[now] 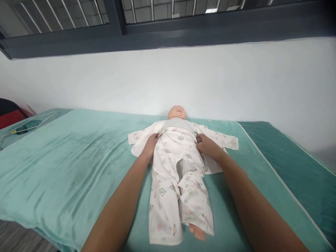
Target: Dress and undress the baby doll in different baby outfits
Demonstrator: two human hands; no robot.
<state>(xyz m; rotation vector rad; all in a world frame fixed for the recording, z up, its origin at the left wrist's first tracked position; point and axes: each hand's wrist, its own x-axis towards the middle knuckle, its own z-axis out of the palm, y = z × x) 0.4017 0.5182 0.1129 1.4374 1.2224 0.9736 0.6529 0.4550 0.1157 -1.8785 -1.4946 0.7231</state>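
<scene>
A baby doll (177,112) lies on its back, head towards the wall. It wears a grey undergarment (177,123) beneath an open white printed shirt (228,140), whose sleeves spread to both sides. White printed pants (165,196) cover its legs and reach up over the belly. My left hand (151,144) is closed on the left edge of the pants near the waistband. At the opposite side, the fingers of my right hand (207,145) pinch the pants' right edge. One bare foot (197,232) sticks out of the right leg opening; the other foot is hidden inside the cloth.
A light green blanket (86,157) covers the bed, with darker green cloth (286,150) on the right. Behind stand a white wall (183,77) and a dark window frame (168,35). At far left lie a cable (34,126) and a red and black item (10,115).
</scene>
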